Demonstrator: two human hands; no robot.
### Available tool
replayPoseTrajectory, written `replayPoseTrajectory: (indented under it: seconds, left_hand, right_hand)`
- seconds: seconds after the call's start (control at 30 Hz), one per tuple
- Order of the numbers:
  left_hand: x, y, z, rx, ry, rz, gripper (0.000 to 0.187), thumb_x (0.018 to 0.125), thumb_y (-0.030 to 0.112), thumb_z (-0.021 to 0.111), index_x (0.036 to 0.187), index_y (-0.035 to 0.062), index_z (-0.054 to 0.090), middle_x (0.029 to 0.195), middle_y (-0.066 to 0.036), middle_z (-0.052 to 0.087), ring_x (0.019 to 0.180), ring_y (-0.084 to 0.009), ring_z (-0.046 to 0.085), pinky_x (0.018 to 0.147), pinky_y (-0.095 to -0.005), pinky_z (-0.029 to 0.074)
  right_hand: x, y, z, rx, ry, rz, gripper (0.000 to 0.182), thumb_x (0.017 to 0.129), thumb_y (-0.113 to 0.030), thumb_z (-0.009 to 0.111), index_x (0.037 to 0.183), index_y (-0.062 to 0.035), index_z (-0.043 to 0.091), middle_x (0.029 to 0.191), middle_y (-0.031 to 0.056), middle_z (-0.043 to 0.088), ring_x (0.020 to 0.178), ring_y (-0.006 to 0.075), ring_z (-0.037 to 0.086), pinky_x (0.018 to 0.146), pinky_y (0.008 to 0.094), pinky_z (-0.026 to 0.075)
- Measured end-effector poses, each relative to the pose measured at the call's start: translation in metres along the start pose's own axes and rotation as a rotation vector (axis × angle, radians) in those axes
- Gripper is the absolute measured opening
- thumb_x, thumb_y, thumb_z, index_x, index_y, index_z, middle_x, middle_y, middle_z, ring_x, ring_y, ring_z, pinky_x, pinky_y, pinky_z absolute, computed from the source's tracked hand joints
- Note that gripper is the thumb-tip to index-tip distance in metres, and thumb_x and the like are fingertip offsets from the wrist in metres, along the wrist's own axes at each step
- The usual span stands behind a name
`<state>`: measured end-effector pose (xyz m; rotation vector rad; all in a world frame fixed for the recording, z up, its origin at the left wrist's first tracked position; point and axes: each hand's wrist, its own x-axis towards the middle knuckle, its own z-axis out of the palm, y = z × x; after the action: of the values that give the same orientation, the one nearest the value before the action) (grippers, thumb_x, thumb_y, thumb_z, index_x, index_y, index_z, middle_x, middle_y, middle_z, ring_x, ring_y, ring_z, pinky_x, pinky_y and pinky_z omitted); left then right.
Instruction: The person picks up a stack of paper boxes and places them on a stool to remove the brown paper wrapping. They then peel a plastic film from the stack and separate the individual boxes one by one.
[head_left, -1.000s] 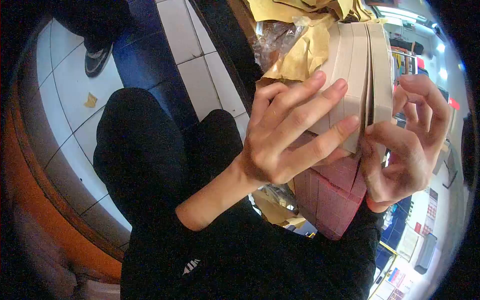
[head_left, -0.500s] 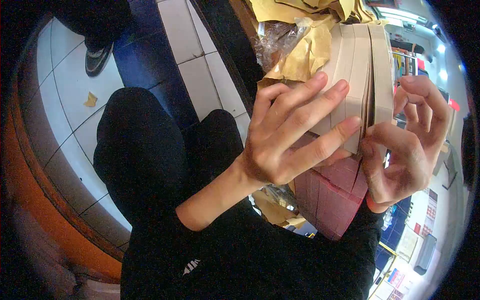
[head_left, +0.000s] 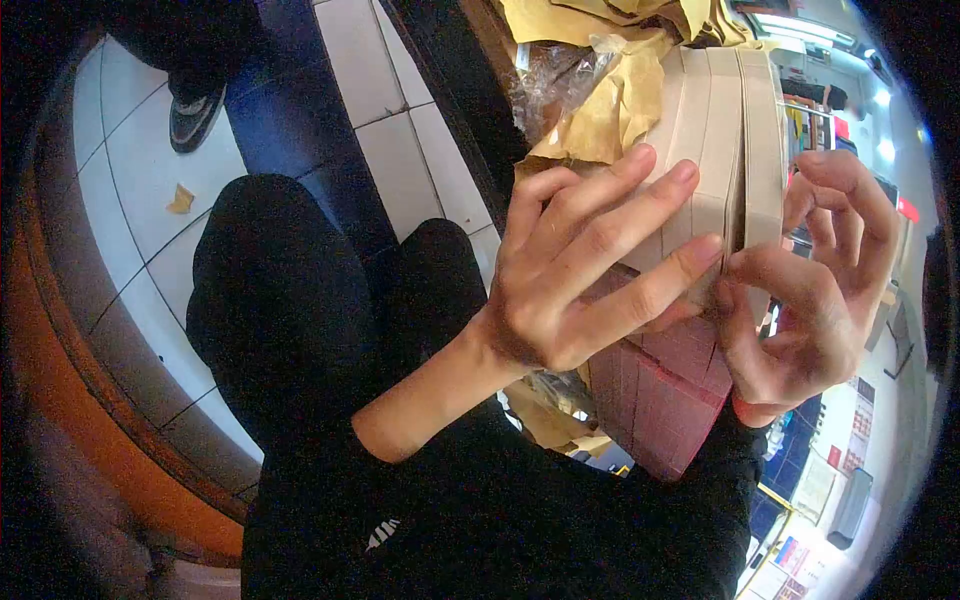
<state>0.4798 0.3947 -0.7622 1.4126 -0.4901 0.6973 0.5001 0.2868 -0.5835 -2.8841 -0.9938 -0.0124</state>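
A thick stack of cream paper (head_left: pixel 697 110), its edges marked by fine lines, sits by both hands. A narrower cream slab (head_left: pixel 763 150) stands along its right side, with a dark gap between them. My left hand (head_left: pixel 570 265) lies across the cream stack, fingers spread and stretched out, its thumb partly hidden. At the lower end of the gap, the thumb and forefinger of my right hand (head_left: pixel 815 290) pinch the paper edge; its other fingers curl in the air. Below my left hand is a dusky pink stack (head_left: pixel 665 395), marked with similar lines.
Torn brown wrapping paper (head_left: pixel 625 100) and clear plastic film (head_left: pixel 560 85) lie beside the cream stack. More crumpled brown paper (head_left: pixel 550 415) is below my left wrist. Another person's shoe (head_left: pixel 196 118) and a paper scrap (head_left: pixel 181 199) are on the tiled floor.
The gap beside the cream slab looks narrower, and the loose sheets in it show less. My right thumb and forefinger have shifted slightly left. My left hand stays in place.
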Motion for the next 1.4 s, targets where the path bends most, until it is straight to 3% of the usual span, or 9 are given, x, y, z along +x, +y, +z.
replayPoseTrajectory:
  seconds: [0.13, 0.23, 0.77, 0.87, 0.97, 1.07, 1.13, 1.4]
  left_hand:
    - [0.0, 0.0, 0.0, 0.007, 0.002, 0.005, 0.041, 0.081, 0.038, 0.069, 0.114, 0.0136, 0.066, 0.121, -0.021, 0.061, 0.112, -0.0332, 0.059, 0.084, -0.0402, 0.047]
    - [-0.001, 0.003, 0.005, -0.025, 0.055, -0.051, 0.036, 0.079, 0.03, 0.071, 0.113, 0.0174, 0.066, 0.124, -0.013, 0.061, 0.111, -0.0307, 0.059, 0.08, -0.0398, 0.044]
    - [-0.001, 0.003, 0.004, 0.003, 0.03, -0.032, 0.037, 0.08, 0.031, 0.069, 0.115, 0.0207, 0.062, 0.124, -0.014, 0.061, 0.111, -0.0298, 0.059, 0.082, -0.0385, 0.044]
    - [-0.002, -0.003, 0.003, 0.037, 0.005, 0.026, 0.036, 0.082, 0.033, 0.065, 0.115, 0.0199, 0.062, 0.124, -0.016, 0.06, 0.111, -0.0314, 0.059, 0.084, -0.0395, 0.045]
    - [0.0, 0.006, 0.004, 0.033, 0.014, -0.069, 0.03, 0.084, 0.023, 0.058, 0.114, 0.0261, 0.062, 0.125, -0.011, 0.061, 0.11, -0.027, 0.059, 0.081, -0.0365, 0.043]
    - [-0.002, 0.002, 0.004, 0.034, 0.01, -0.022, 0.031, 0.083, 0.028, 0.062, 0.113, 0.0222, 0.063, 0.124, -0.014, 0.061, 0.111, -0.029, 0.059, 0.082, -0.0379, 0.044]
    - [-0.002, -0.003, 0.0, 0.037, -0.027, 0.034, 0.04, 0.08, 0.037, 0.07, 0.113, 0.0157, 0.064, 0.121, -0.02, 0.061, 0.112, -0.0331, 0.059, 0.085, -0.0401, 0.046]
    - [0.0, 0.0, -0.001, 0.004, -0.017, 0.002, 0.039, 0.081, 0.039, 0.068, 0.111, 0.0143, 0.065, 0.119, -0.02, 0.062, 0.112, -0.0332, 0.059, 0.085, -0.0398, 0.046]
  right_hand:
    - [-0.002, 0.004, 0.001, 0.015, 0.014, -0.012, 0.021, 0.063, -0.003, 0.07, 0.083, -0.004, 0.065, 0.125, 0.0268, 0.042, 0.102, 0.0342, 0.055, 0.084, 0.0447, 0.049]
    - [-0.002, -0.001, 0.001, 0.013, 0.036, 0.023, 0.019, 0.064, -0.005, 0.071, 0.082, -0.0041, 0.065, 0.125, 0.0264, 0.042, 0.101, 0.0337, 0.055, 0.083, 0.0444, 0.049]
    - [-0.002, -0.001, 0.003, 0.002, 0.067, 0.013, 0.012, 0.071, -0.007, 0.069, 0.082, -0.0042, 0.064, 0.125, 0.0263, 0.044, 0.102, 0.0334, 0.055, 0.084, 0.0448, 0.049]
    - [-0.004, 0.003, 0.004, -0.019, 0.076, -0.033, 0.011, 0.074, -0.01, 0.068, 0.082, -0.0041, 0.064, 0.124, 0.0266, 0.044, 0.103, 0.034, 0.055, 0.083, 0.0452, 0.049]
    - [-0.005, 0.005, 0.003, -0.045, 0.06, -0.085, 0.013, 0.076, -0.015, 0.068, 0.082, -0.0043, 0.064, 0.122, 0.0264, 0.044, 0.103, 0.0346, 0.055, 0.082, 0.0455, 0.05]
    - [-0.006, 0.002, 0.003, -0.096, 0.041, -0.068, 0.017, 0.077, -0.019, 0.069, 0.081, -0.004, 0.063, 0.118, 0.026, 0.045, 0.102, 0.0352, 0.055, 0.08, 0.0458, 0.05]
    - [-0.006, 0.0, 0.002, -0.103, 0.034, -0.047, 0.018, 0.075, -0.019, 0.07, 0.08, -0.0037, 0.062, 0.116, 0.0257, 0.045, 0.101, 0.0353, 0.054, 0.08, 0.046, 0.05]
    - [-0.004, 0.0, 0.003, -0.055, 0.044, -0.018, 0.025, 0.057, -0.009, 0.073, 0.079, -0.0034, 0.062, 0.115, 0.0254, 0.044, 0.1, 0.0344, 0.053, 0.081, 0.0475, 0.049]
